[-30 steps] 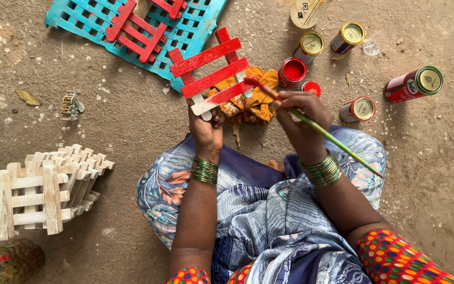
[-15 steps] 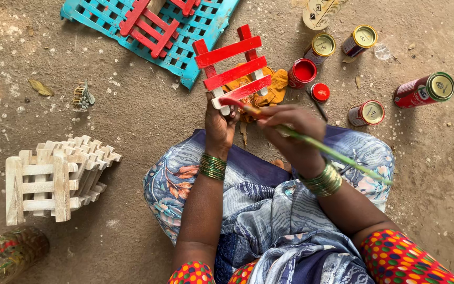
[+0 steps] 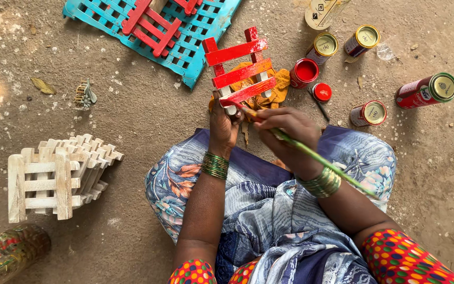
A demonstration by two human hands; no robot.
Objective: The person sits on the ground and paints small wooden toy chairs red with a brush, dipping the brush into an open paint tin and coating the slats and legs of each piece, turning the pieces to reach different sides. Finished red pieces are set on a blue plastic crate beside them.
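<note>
At the far left of the dirt floor (image 3: 132, 115) a stack of bare wooden slat frames (image 3: 53, 176) stands unpainted, with a coloured bottle (image 3: 6, 250) lying in the lower left corner and a small hair clip (image 3: 84, 94) above the stack. Along the top edge a blue lattice panel (image 3: 195, 47) carries finished red frames (image 3: 151, 26).

The step in hand looks like brushing red paint onto a small slat frame (image 3: 237, 66). The left hand (image 3: 224, 123) grips the frame's lower, unpainted post, fingers closed around it, holding it just above an orange rag (image 3: 277, 87). The right hand (image 3: 287, 131) is clenched on a long green-handled brush (image 3: 321, 163), whose tip touches the lowest slat. The upper slats are already red; the bottom post is bare wood, so the next move likely calls for shifting the grip off that post without smearing wet paint.

Just right of the frame sit an open tin of red paint (image 3: 305, 72) and its red lid (image 3: 322, 92), close enough for dipping. Further right, several closed tins (image 3: 369, 113) stand or lie scattered, one red tin (image 3: 426, 90) on its side near the right edge. Nothing blocks the brush; the wet slats near the left fingers are the main risk.
</note>
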